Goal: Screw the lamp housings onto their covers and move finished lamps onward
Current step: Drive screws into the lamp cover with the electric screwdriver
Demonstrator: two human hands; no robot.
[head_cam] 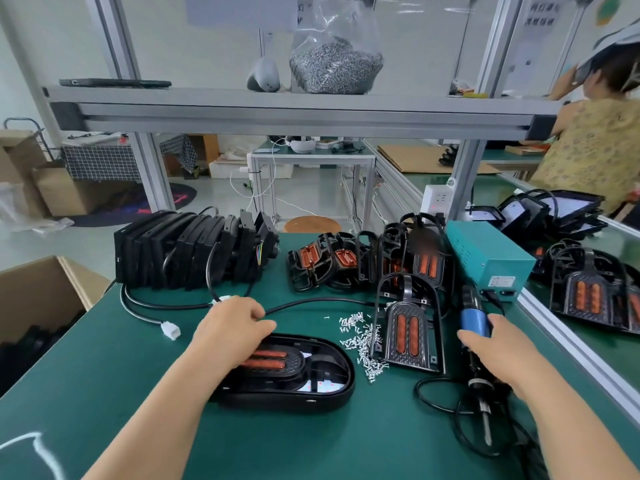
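Now left hand (235,323) rests slack on lamp (304,400); right hand (493,346) — grip clasping screwdriver (472,320).

The left hand (235,323) covers the left ends of the orange strips (273,355) on the lamp (332,386); the right hand (491,344) hides the middle of the electric screwdriver (472,318), and how its fingers lie round it cannot be told; the label (502,282) on the teal power box (485,251) is too small to read; the cardboard box (41,289) is cut off by the left edge.
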